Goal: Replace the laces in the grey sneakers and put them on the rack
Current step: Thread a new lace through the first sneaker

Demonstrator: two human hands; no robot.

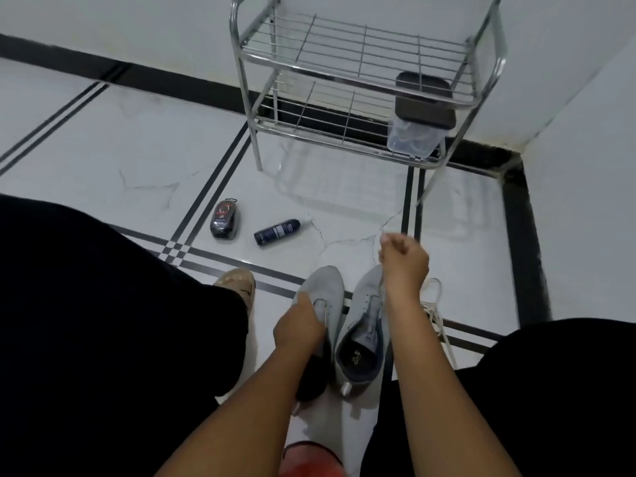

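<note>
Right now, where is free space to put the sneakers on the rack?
The rack's top shelf is bare across its whole width. The lower shelf is free on its left and middle part; a lidded box fills its right end. The floor left of the rack is bare too.

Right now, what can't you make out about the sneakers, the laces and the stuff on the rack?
All in the head view:
- Left sneaker: the left hand covers its eyelets.
- Lace pulled by the right hand: thin and blurred, threading unclear.
- Loose laces: partly behind the right forearm.
- Lidded container on the rack: contents unreadable.
- Spray can: label too small.
</note>
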